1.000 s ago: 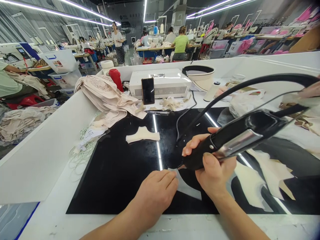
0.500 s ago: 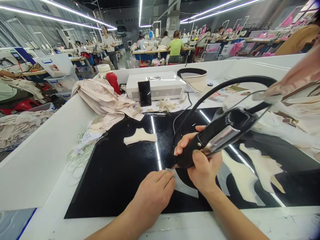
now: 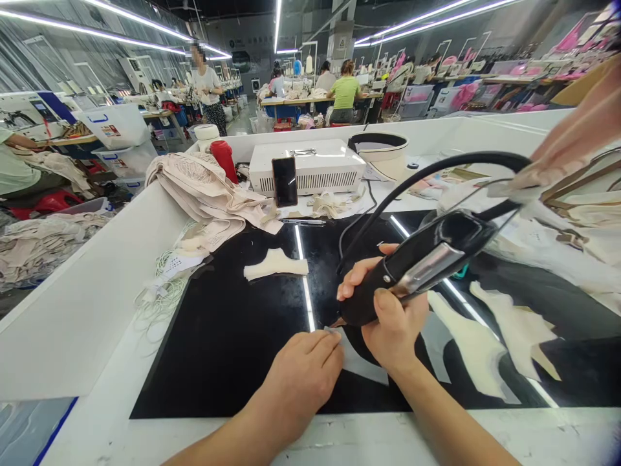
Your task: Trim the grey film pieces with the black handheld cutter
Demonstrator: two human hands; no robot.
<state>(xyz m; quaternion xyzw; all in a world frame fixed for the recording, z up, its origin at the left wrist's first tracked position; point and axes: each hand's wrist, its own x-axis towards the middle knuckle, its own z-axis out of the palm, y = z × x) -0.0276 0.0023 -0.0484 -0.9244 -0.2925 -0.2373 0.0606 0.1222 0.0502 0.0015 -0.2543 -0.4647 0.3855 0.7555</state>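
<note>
My right hand (image 3: 395,323) is wrapped around a black corded hand tool (image 3: 422,259) with a silver lever, its thumb near the lever. The tool tilts down to the left, and its tip is just above my left fingertips. My left hand (image 3: 308,366) is closed, fingers together, on the edge of a sheer pale fabric piece (image 3: 361,362) lying on the black board (image 3: 218,349). Part of that fabric is hidden under my hands. Cream foam-like cut pieces (image 3: 468,346) lie to the right of my right wrist, and another cream piece (image 3: 276,264) lies farther left.
Behind the board stand a phone (image 3: 284,182), a white vented box (image 3: 334,169) and a red bottle (image 3: 224,160). Beige fabric (image 3: 194,188) is heaped at left above tangled pale cord (image 3: 160,298). The tool's thick cable (image 3: 427,175) arches toward another person's blurred hand (image 3: 567,142).
The view has shifted slightly. The sheer fabric's corner at my left fingertips now looks bunched up. A bit of teal shows beneath the tool. My right hand keeps its grip.
</note>
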